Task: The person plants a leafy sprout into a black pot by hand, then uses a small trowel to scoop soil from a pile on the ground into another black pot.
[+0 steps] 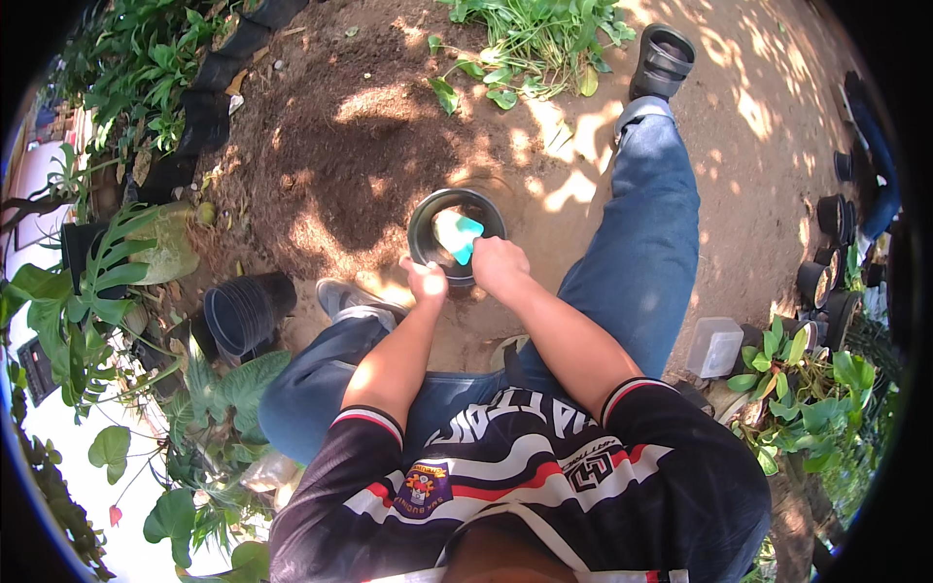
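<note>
Between my legs a round black plastic plant pot [417,229] stands on the bare ground. My left hand [426,280] grips its near left rim, with the thumb and fingers at the edge. In my right hand [500,264] is a turquoise hand trowel [468,237], its handle hidden in my fist. The trowel's blade reaches down into the pot and catches bright sunlight. Glare and shade make the pot's contents hard to tell. A heap of dark loose soil [328,153] spreads just beyond the pot, to the left.
Nested black pots [244,313] lie tilted at the left, near broad-leaved plants [240,390]. Uprooted green plants [539,44] lie at the top. A clear plastic container [716,347] and several small pots [815,283] stand at the right. My outstretched leg [649,197] borders the pot's right side.
</note>
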